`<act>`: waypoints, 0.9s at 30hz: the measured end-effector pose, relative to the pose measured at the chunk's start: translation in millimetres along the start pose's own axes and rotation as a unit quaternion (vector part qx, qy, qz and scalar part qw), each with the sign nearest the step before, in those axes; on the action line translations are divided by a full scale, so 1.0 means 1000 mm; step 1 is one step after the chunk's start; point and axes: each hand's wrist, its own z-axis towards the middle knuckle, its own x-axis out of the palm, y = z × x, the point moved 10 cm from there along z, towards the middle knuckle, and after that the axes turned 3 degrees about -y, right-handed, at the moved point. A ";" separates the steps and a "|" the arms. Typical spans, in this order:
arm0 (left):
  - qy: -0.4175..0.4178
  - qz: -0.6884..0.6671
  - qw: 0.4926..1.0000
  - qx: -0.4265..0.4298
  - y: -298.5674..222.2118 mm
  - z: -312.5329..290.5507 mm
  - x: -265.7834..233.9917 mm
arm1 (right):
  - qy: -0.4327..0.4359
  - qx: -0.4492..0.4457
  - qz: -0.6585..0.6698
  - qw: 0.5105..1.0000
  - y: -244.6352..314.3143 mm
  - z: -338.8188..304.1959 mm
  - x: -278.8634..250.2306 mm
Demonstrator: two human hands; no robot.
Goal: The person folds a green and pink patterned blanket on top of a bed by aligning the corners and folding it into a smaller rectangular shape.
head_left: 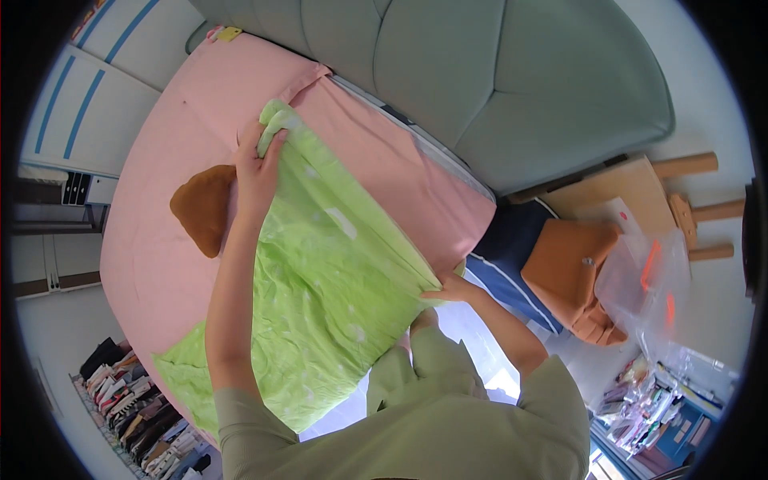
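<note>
Head view, looking down over a bed. Left hand (258,164) stretched far out, fingers clamped on a bunched corner of the light green quilt (320,280) near the head end. Right hand (450,288) well apart from the left, pinching the quilt's near edge at the side of the bed; fingertips tucked under the fabric, so only the back of the hand shows. Quilt spread slantwise across the pink bedsheet (168,144), pale spots scattered over it, one loose end trailing off toward the lower left edge of the mattress. Brown cushion (204,208) lying on the sheet just beside the left wrist, partly hidden by the forearm. Grey-green padded headboard (496,72) curving behind the bed. Beside the bed to the right: dark blue cloth with light stripes (512,264), an orange-brown bag (572,268) resting against it, and a clear plastic bag (648,280) next to that, in front of a wooden board (616,188). Row of dark clothes (136,416) low at the left. Olive-green sleeves at the bottom of the picture.
</note>
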 end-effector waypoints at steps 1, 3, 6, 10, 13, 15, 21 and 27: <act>0.005 -0.001 1.000 -0.005 -0.005 -0.006 0.000 | -0.002 -0.011 -0.019 1.000 -0.002 -0.013 0.010; 0.004 -0.017 1.000 -0.017 -0.015 -0.016 0.000 | -0.008 -0.035 -0.056 0.998 -0.005 -0.042 0.028; 0.004 -0.050 0.998 -0.025 -0.032 -0.025 0.003 | 0.004 0.000 -0.100 0.995 -0.020 -0.078 0.060; 0.018 -0.049 0.999 0.014 -0.061 -0.029 0.010 | -0.106 -0.008 -0.124 0.987 -0.024 -0.087 0.065; -0.003 -0.083 0.996 0.023 -0.075 -0.032 0.004 | -0.241 0.010 -0.236 0.941 -0.027 -0.067 0.050; -0.016 -0.085 0.996 0.024 -0.081 -0.035 -0.003 | -0.357 -0.015 -0.152 0.922 -0.033 -0.058 0.022; -0.045 0.006 0.997 0.056 -0.100 -0.041 -0.040 | -0.418 -0.088 -0.124 0.896 -0.038 -0.018 -0.037; -0.048 0.057 0.997 0.034 -0.089 -0.038 -0.064 | -0.320 -0.034 -0.113 0.940 -0.046 0.005 -0.042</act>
